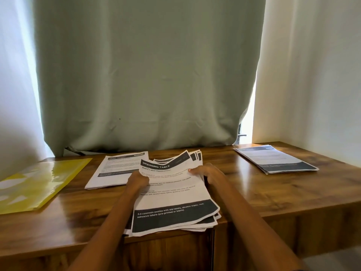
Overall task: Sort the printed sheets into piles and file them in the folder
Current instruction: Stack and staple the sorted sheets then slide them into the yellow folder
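Observation:
A loose stack of printed sheets (173, 200) lies at the front middle of the wooden desk, overhanging its edge; the top sheet reads "DRESSING TABLE". My left hand (137, 181) grips the stack's left side. My right hand (208, 173) pinches the right edge of the top sheets, whose far ends curl up. A sorted pile of sheets (115, 171) lies flat behind and to the left. Another pile (277, 159) rests at the far right. A yellow plastic folder (37, 184) lies on the left of the desk.
The wooden desk (273, 194) backs onto a grey-green curtain (148, 75), with white curtains on both sides. A bright gap shows at the back right. A cupboard door seam runs below the desk front.

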